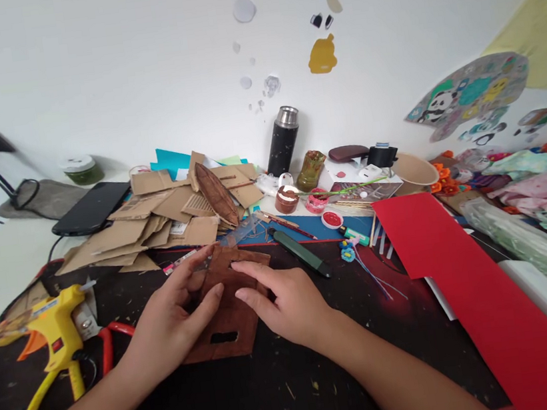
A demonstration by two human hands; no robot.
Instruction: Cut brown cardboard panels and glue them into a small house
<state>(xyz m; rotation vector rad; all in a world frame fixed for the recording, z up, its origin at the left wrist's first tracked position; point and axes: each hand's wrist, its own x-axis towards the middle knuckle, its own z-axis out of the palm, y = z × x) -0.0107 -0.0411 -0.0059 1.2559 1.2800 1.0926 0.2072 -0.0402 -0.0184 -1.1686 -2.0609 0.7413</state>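
A brown-painted cardboard piece (231, 310) is between my hands above the dark mat, tilted, with a rectangular slot near its lower edge and a small hole near its top. My left hand (174, 315) grips its left side, thumb on the front face and fingers around the upper left edge. At the right side, my right hand (291, 303) holds it, with the index fingertip at the small hole and the thumb on the face. The other fingers of that hand are partly hidden. Just beyond lies a dark green pen-like tool (300, 252).
A yellow glue gun (58, 327) and red-handled tool (107, 348) lie at left. Cardboard scraps (121, 235) and a brown leaf-shaped piece (216, 194) are piled behind. A black thermos (283, 143), paint jars (286, 199) and red paint cup (332, 219) stand centrally. Red card (464, 274) lies right.
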